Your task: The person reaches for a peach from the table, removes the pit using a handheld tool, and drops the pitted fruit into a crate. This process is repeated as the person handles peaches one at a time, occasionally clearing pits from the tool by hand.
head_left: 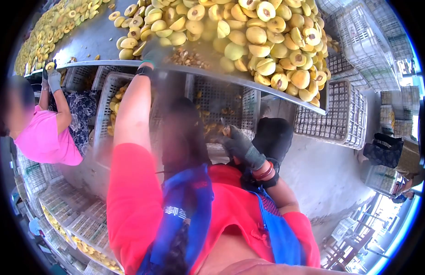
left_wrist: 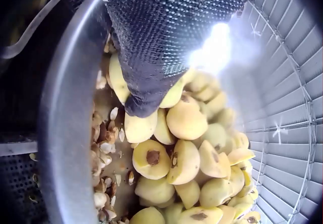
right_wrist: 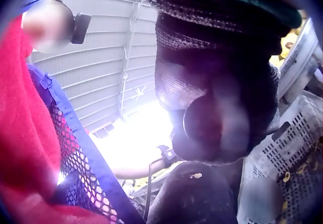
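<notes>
My left hand [left_wrist: 161, 42], in a dark knit glove, reaches over the metal-edged table. Its fingertips touch yellow peach halves [left_wrist: 186, 118] in a heap, some with brown pit in the cut face. In the head view that hand is blurred at the table's near edge. Low in front of my body, between the knees, is my gloved right hand [head_left: 244, 149]. Its curled fingers hold a small thin tool [head_left: 225, 129], mostly hidden by the glove; I cannot tell its exact kind. The right wrist view shows the dark glove from close up, its fingers folded.
Broken pits and shells [left_wrist: 104, 158] lie along the table's metal rim [left_wrist: 65, 113]. Below it stand plastic crates [head_left: 112, 85], with another crate [head_left: 334, 114] at the right. A person in a pink shirt [head_left: 50, 135] works at the left. Stacked crates [head_left: 366, 41] stand at the right.
</notes>
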### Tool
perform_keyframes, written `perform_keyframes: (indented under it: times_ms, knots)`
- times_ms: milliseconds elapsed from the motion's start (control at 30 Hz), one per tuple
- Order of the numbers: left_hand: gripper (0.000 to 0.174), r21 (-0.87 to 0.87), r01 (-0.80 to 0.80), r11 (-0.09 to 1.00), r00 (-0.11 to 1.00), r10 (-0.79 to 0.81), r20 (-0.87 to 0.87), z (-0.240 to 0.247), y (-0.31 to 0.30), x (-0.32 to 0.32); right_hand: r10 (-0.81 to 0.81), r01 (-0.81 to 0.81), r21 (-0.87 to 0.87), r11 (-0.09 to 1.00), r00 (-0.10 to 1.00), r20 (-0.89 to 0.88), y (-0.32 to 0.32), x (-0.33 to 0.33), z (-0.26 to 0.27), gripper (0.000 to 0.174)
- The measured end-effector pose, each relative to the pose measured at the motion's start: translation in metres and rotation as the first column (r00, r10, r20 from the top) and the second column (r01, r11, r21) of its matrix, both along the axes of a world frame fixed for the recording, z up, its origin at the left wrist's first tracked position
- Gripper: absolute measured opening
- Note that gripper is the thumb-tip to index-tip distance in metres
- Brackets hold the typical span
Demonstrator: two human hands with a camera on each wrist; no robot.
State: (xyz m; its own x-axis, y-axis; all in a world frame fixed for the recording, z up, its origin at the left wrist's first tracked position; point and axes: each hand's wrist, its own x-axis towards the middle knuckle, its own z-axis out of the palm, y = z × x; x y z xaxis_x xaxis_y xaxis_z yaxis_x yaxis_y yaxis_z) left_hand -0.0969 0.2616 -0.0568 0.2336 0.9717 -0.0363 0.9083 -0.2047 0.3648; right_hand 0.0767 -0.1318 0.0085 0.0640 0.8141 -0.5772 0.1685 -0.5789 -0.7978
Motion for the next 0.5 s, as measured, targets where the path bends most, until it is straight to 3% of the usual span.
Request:
perform_keyframes:
  times_ms: [100, 167, 267, 300, 367, 433, 500]
  knots:
    - [0.065, 0.179, 0.271, 0.946, 0.960, -0.279, 0.022, 0.000, -0.016, -0.009, 0.038, -0.038, -0.028, 0.999, 0.999, 0.007, 0.001, 0.001, -0.013, 0.020]
    - [0.058, 0.260, 0.406, 0.876, 0.814, -0.476, 0.334, -0.014, -0.016, -0.012, 0.025, -0.028, -0.026, 0.999, 0.994, -0.106, 0.003, -0.001, -0.001, 0.019]
    - [0.046, 0.166, 0.512, 0.843, 0.600, -0.489, 0.633, 0.007, -0.052, -0.003, -0.025, 0.020, -0.035, 0.999, 0.988, -0.151, -0.001, -0.004, 0.001, 0.017]
    - [0.044, -0.032, 0.549, 0.835, 0.577, -0.351, 0.737, 0.008, -0.059, -0.002, -0.040, 0.035, -0.038, 0.999, 0.988, -0.147, -0.002, -0.005, 0.000, 0.016]
    - [0.043, -0.130, 0.567, 0.814, 0.592, -0.292, 0.751, 0.024, -0.090, 0.001, -0.112, 0.118, 0.045, 0.992, 0.985, -0.129, -0.005, -0.006, 0.006, 0.015]
    - [0.043, 0.079, 0.565, 0.821, 0.605, -0.478, 0.637, 0.055, -0.139, 0.015, -0.147, 0.156, 0.128, 0.979, 0.986, -0.077, -0.008, -0.006, 0.017, 0.015]
    - [0.043, 0.304, 0.601, 0.739, 0.535, -0.655, 0.533, 0.056, -0.164, 0.023, -0.155, 0.148, 0.210, 0.966, 0.988, 0.017, -0.008, -0.005, 0.033, 0.016]
